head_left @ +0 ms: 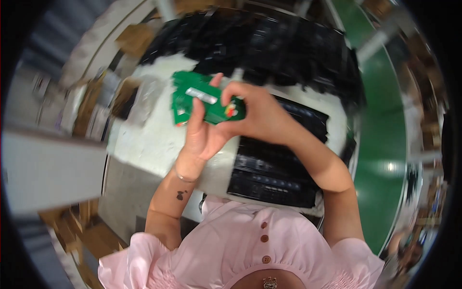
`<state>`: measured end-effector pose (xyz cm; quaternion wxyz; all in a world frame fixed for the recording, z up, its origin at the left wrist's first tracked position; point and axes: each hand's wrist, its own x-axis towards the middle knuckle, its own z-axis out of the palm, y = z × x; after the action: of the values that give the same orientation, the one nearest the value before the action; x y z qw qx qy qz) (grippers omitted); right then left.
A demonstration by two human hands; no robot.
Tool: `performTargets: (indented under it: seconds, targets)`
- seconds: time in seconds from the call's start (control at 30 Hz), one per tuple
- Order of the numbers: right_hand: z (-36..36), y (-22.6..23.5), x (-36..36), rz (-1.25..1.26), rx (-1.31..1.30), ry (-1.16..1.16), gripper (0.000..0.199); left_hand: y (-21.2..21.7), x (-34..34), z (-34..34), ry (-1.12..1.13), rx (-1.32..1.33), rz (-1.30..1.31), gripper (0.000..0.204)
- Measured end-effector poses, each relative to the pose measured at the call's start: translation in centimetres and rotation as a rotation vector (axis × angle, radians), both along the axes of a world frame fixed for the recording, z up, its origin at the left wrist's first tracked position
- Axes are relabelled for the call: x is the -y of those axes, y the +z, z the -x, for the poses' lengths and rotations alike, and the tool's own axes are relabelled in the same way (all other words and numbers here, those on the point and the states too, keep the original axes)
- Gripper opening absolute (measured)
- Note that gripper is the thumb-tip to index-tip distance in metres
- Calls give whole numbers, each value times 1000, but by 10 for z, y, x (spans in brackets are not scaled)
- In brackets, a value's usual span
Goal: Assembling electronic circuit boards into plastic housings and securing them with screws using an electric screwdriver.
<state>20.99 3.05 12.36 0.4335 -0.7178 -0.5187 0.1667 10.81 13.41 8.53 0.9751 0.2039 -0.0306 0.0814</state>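
A bright green package (192, 85) with a white label strip and a small coloured patch at its right end is held up over the white table (149, 154). It looks like a box or a stack of packets; motion blur hides which. My left hand (204, 137) supports it from beneath, its thumb lying over the near side and a fingertip showing at the far edge. Around the right end curl the fingers of my right hand (260, 113). Below my right forearm lie black, shiny plastic-looking pieces (274, 168), side by side on the table.
Many similar black pieces (269, 45) cover the far side of the table. A clear plastic bag (144, 98) and an open carton (126, 98) sit at the left. More cardboard boxes (98, 241) stand lower left. A green floor strip (380, 168) runs along the right.
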Motion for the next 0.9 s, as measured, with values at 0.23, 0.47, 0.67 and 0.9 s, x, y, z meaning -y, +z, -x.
performTargets:
  seconds: [0.23, 0.47, 0.67, 0.9]
  targets:
    - [3, -24, 66, -173, 286, -293, 31, -15, 30, -29, -122, -161, -214, 51]
    - [9, -22, 127, -203, 164, -609, 29, -24, 73, -55, -352, -175, -471, 50]
    - [5, -23, 118, -150, 41, -634, 35, -14, 69, -51, -376, -53, -484, 55]
    - [-14, -8, 139, -478, 237, -465, 39, -17, 29, -43, -232, -311, -114, 63]
